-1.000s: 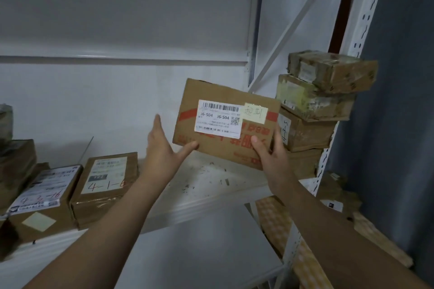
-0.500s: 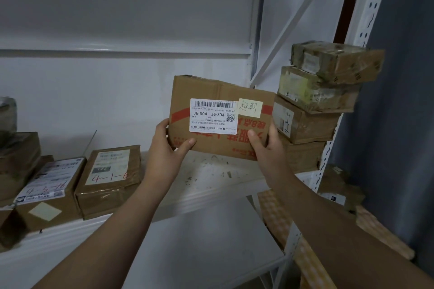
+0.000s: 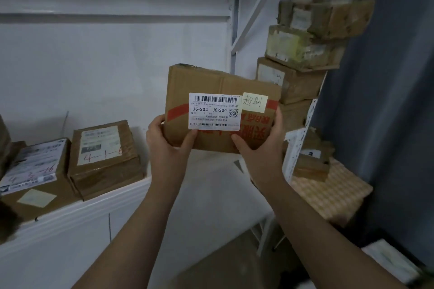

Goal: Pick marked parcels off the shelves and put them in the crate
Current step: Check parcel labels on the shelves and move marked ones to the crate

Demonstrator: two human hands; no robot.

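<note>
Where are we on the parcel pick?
Done: J6-S04 parcel, yellow note on it, looks lifted off the shelf. In hand: left hand and right hand grip its lower corners. Left: crate not in view, so drop pending; a second parcel with a pale slip sits at the shelf's left end.

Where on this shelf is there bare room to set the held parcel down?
The bare patch of shelf lies between the parcel marked 4-1-6 and the stack of parcels by the right post, under the held parcel. The left end is crowded with parcels side by side.
</note>
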